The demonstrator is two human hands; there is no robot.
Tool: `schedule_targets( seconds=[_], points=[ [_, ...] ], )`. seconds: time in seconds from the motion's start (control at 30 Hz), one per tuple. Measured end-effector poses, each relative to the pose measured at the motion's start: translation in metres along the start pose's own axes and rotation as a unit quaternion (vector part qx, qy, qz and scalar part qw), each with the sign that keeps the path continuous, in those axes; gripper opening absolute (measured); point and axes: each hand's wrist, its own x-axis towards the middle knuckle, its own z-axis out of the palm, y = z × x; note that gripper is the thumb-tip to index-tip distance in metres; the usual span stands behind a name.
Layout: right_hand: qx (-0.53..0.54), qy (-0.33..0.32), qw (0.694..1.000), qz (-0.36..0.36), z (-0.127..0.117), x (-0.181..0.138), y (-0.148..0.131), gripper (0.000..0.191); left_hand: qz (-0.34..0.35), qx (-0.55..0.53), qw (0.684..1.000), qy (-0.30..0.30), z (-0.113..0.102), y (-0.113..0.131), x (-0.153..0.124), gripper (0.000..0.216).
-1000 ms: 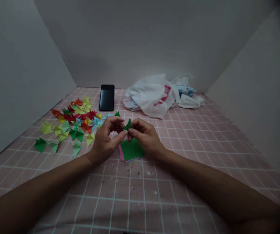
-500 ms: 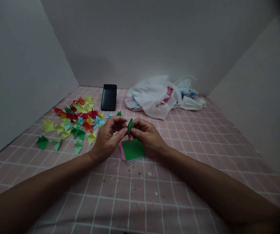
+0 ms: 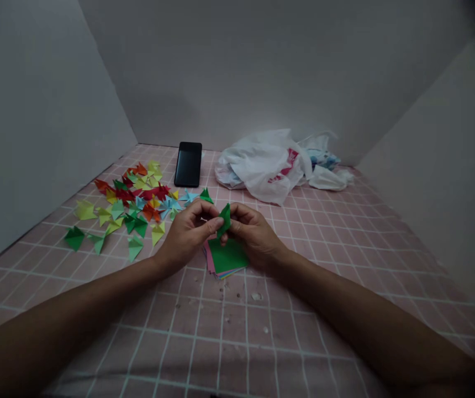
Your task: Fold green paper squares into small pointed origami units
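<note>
Between both hands is a small piece of folded green paper (image 3: 225, 219), held up above the surface. My left hand (image 3: 190, 232) pinches its left side between thumb and fingers. On the other side my right hand (image 3: 252, 231) grips it, the fingers partly hidden behind the paper. Just beneath the hands lies a stack of square coloured paper (image 3: 230, 257), a green sheet on top and pink and other edges showing below. To the left spread several folded paper pieces (image 3: 136, 224) in green, yellow, red, orange and light blue.
A black phone (image 3: 188, 165) lies towards the back wall. Right of it rests a crumpled white plastic bag (image 3: 264, 166) with red print, beside another plastic bag (image 3: 322, 158). Pink cloth with white grid lines (image 3: 324, 309) covers the surface, and pale walls enclose it.
The folded green paper has turned so that more of its flat face shows. Both hands still hold it, and the whole view has shifted slightly.
</note>
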Motion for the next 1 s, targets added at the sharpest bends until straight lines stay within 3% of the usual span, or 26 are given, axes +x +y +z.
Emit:
schedule_targets(
  seconds=[0.17,0.3,0.67,0.87,1.0],
  points=[
    [-0.011,-0.007,1.0,0.002,-0.002,0.0,0.001,0.032,-0.036,-0.051,0.998,-0.021,0.001,-0.002,0.001,0.018],
    [-0.042,0.008,0.999,-0.009,-0.002,-0.001,0.0,0.029,-0.033,-0.044,0.998,0.011,0.0,-0.006,0.001,0.023],
    [-0.12,0.057,0.991,-0.015,0.0,-0.001,-0.004,0.028,-0.071,-0.022,0.997,-0.024,-0.004,-0.009,0.002,0.023],
    [-0.219,0.062,0.969,-0.095,0.0,-0.002,-0.003,0.018,-0.047,0.013,0.999,0.012,-0.001,-0.007,0.003,0.02],
    [-0.232,0.061,0.965,-0.109,0.0,-0.002,-0.001,0.011,-0.048,0.002,0.999,0.025,-0.002,-0.009,0.002,0.023]
  ],
)
